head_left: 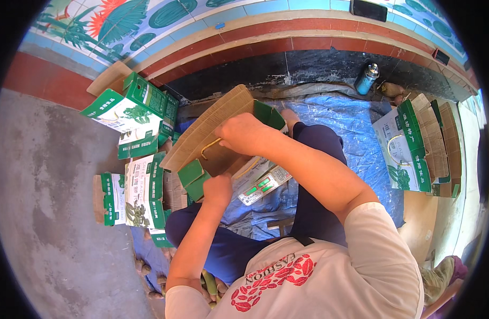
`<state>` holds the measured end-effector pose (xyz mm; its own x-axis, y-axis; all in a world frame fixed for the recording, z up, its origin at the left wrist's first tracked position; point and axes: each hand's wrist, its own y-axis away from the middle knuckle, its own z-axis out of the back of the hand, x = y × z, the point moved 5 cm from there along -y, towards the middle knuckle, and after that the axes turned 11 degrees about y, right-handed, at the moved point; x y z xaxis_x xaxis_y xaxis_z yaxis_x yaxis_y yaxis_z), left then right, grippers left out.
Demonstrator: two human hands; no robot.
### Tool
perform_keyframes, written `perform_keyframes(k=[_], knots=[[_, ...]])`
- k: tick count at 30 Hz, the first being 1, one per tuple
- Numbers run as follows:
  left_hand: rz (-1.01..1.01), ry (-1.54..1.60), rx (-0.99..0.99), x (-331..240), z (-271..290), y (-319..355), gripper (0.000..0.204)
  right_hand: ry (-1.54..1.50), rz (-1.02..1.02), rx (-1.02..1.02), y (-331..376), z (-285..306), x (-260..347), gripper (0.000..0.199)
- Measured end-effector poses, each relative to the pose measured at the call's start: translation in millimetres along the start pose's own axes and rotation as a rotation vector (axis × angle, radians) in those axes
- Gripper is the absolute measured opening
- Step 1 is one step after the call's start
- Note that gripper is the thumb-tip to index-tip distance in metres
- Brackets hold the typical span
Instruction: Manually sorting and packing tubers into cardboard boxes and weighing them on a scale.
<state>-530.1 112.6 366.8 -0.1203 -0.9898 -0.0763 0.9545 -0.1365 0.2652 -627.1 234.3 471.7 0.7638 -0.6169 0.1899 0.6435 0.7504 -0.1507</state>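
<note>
We hold the half-folded carton point(212, 139) over our lap — right hand point(243, 133) clamps its top edge by the yellow handle point(209, 147), left hand point(218, 190) pinches a green end flap point(192, 178). Flaps not yet closed; finished cartons point(135, 154) stacked at left, flat blanks point(415, 143) at right.

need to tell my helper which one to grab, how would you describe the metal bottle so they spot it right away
Look at the dark band along the foot of the red-tiled wall, past the blue tarp. The bottle stands there alone: a blue cylinder with a silver cap, the only metal thing among green-and-white cardboard boxes.
</note>
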Motion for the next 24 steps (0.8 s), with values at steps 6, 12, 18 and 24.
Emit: perform_keyframes(k=[6,12,18,24], knots=[[-0.068,-0.036,-0.083,4.8,0.0,1.5,0.017,-0.01,0.009,-0.001,0.9,2.2,1.3,0.021],[-0.069,0.026,-0.027,3.6,3.4,2.6,0.019,0.008,0.01,0.016,-1.1,-1.0,3.1,0.022],[-0.033,0.206,-0.053,-4.5,33.4,9.2,0.019,0.015,0.014,0.01,-1.8,-3.4,4.3,0.022],[-0.071,0.543,-0.204,-8.9,81.6,23.5,0.024,-0.036,0.053,-0.108,-6.8,-0.1,11.2,0.02]])
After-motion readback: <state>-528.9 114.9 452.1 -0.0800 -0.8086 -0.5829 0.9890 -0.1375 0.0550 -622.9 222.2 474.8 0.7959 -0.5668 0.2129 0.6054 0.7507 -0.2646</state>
